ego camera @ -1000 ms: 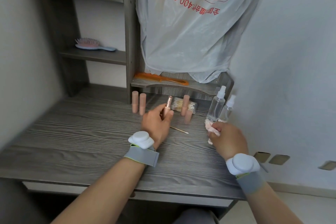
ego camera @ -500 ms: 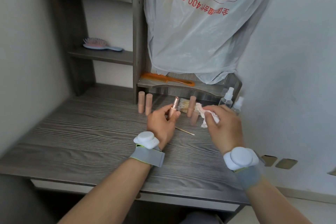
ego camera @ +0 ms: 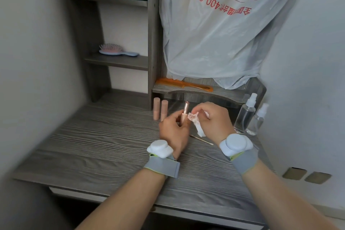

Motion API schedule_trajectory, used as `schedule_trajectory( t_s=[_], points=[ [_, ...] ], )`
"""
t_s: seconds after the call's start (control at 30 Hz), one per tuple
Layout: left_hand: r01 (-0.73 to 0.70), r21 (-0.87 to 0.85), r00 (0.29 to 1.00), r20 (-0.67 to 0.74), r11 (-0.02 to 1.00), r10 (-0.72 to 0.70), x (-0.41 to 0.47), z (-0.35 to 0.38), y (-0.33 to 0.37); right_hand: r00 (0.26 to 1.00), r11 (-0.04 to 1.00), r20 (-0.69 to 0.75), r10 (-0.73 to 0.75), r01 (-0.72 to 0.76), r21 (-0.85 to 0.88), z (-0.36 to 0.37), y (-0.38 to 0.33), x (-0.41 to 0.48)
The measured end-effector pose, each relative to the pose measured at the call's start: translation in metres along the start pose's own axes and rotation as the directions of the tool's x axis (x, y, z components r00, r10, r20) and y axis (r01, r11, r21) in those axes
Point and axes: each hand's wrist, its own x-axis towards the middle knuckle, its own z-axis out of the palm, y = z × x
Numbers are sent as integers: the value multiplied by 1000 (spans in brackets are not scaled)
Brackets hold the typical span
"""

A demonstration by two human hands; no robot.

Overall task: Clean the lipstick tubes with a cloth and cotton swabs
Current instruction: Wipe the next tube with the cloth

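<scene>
My left hand (ego camera: 173, 130) holds an uncapped rose-gold lipstick tube (ego camera: 184, 111) upright above the desk. My right hand (ego camera: 212, 119) grips a white cloth (ego camera: 196, 119) stained pink, its bunched end pressed against the right side of the tube. Two pink lipstick tubes (ego camera: 160, 111) stand side by side behind my left hand. A used cotton swab (ego camera: 201, 139) lies on the grey wooden desk (ego camera: 93, 145) between my wrists. My right hand hides whatever stands behind it.
Two clear spray bottles (ego camera: 246, 114) stand at the desk's right, near the wall. An orange comb (ego camera: 183, 84) lies on a low shelf under a hanging plastic bag (ego camera: 214, 33). A hairbrush (ego camera: 117, 51) rests on the left shelving unit.
My right hand has carried the cloth from beside the spray bottles leftward to the lipstick tube. My left hand has kept the tube upright in about the same place.
</scene>
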Motion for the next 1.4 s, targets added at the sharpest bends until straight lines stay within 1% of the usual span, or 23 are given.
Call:
schedule_trajectory(
  t_s=[0.1, 0.23, 0.37, 0.47, 0.6, 0.77, 0.9, 1.0, 1.2, 1.3, 1.4],
  points=[
    [6, -11, 1000, -29, 1000, -6, 0, -1, 1, 998, 993, 2, 67, -67, 93, 5, -3, 4],
    [39, -28, 997, -60, 999, -41, -1, 0, 1, 998, 994, -35, 46, -43, 98, 13, -1, 5],
    [21, -50, 999, -49, 999, -23, -2, -3, 6, 991, 977, -63, 118, -105, 186, 16, 3, 6],
    [18, -45, 999, -45, 999, -20, -2, 0, 4, 988, 970, -76, 131, -112, 214, 14, 8, 9],
    [60, -63, 996, -63, 996, -64, -2, 0, 3, 988, 966, -70, 134, -115, 231, 12, 13, 6],
    [49, -87, 998, -23, 995, -51, 4, 0, 11, 982, 959, -77, 170, -147, 243, 12, 10, 12],
    [-2, -110, 1000, 5, 994, 3, 15, 4, 20, 974, 945, -105, 198, -162, 283, 8, 2, 21],
    [-11, -115, 1000, 20, 993, 13, 23, 5, 25, 965, 936, -148, 215, -161, 313, 4, 0, 28],
    [-90, -34, 991, 91, 995, 93, 29, 4, 28, 947, 913, -218, 237, -140, 383, 11, 10, 20],
    [-144, -25, 982, 116, 989, 146, 27, 3, 22, 942, 907, -246, 228, -113, 405, 10, 12, 18],
    [-146, -53, 981, 121, 988, 152, 27, 3, 17, 955, 920, -250, 158, -51, 388, 6, 9, 17]
  ],
)
